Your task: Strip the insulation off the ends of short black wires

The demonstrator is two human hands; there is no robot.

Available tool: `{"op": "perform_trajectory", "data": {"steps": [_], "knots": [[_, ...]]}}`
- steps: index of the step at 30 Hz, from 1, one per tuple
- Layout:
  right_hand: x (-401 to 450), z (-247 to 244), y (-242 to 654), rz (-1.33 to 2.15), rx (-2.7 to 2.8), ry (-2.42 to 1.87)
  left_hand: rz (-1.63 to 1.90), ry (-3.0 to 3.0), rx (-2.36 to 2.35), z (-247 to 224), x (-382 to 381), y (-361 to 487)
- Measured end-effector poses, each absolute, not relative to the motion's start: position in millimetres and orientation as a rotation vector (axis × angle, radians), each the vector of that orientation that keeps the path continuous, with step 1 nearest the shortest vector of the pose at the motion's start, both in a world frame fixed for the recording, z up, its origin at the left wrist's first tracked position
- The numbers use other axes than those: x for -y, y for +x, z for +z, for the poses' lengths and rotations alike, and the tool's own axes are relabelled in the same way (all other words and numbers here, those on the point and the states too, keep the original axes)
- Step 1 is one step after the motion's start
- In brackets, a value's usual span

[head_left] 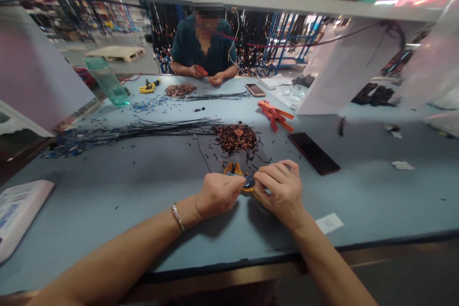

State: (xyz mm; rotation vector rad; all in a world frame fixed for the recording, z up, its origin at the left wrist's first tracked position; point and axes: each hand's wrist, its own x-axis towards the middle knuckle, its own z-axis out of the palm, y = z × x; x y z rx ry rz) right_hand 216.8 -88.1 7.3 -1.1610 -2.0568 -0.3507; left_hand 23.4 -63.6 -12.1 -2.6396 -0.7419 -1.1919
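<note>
My left hand (pixel 223 194) is closed in a pinch. A thin black wire (pixel 202 153) runs from behind it toward the back of the table. Just to the right, my right hand (pixel 281 191) is also closed, fingertips pressed together; what they grip is too small or hidden. Between and slightly beyond the hands is a yellow and blue wire stripper (pixel 248 182), its jaws pointing away to the left and its handles partly covered by my right hand. Beyond it lies a heap of short black and copper wire offcuts (pixel 236 138), with loose bits scattered around.
A bundle of long black wires (pixel 150 130) stretches left of the heap. To the right are orange-red pliers (pixel 275 115) and a dark phone (pixel 313 153). A white device (pixel 23 215) sits at left, a green bottle (pixel 107 83) behind. Opposite, a person (pixel 204 48) holds a red tool.
</note>
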Motion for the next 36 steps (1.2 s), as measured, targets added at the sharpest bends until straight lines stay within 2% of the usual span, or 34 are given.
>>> {"op": "perform_trajectory", "data": {"steps": [5, 8, 11, 17, 22, 27, 36], "knots": [[78.7, 4.4, 249.5, -0.369, 1.642, -1.405, -1.304, -2.541, 0.895, -11.4, 60.1, 18.9], [75.6, 2.8, 259.5, -0.03, 1.51, -1.526, -1.354, -2.535, 0.933, -11.1, 58.9, 19.4], [74.3, -2.8, 258.7, 0.158, 1.582, -1.545, -1.352, -2.543, 0.953, -11.3, 58.5, 20.1], [67.6, -10.8, 252.1, 0.271, 1.713, -1.556, -1.354, -2.533, 1.217, -10.5, 55.7, 17.8], [65.1, -1.7, 241.4, 0.414, 1.708, -1.429, -1.353, -2.573, 1.26, -10.9, 54.2, 17.1], [71.8, -2.1, 242.8, 0.24, 1.813, -1.435, -1.326, -2.607, 1.399, -12.8, 54.0, 16.5], [87.6, 6.0, 236.4, 0.268, 2.446, -1.376, -1.395, -2.502, 1.852, -8.4, 49.7, 14.7]]}}
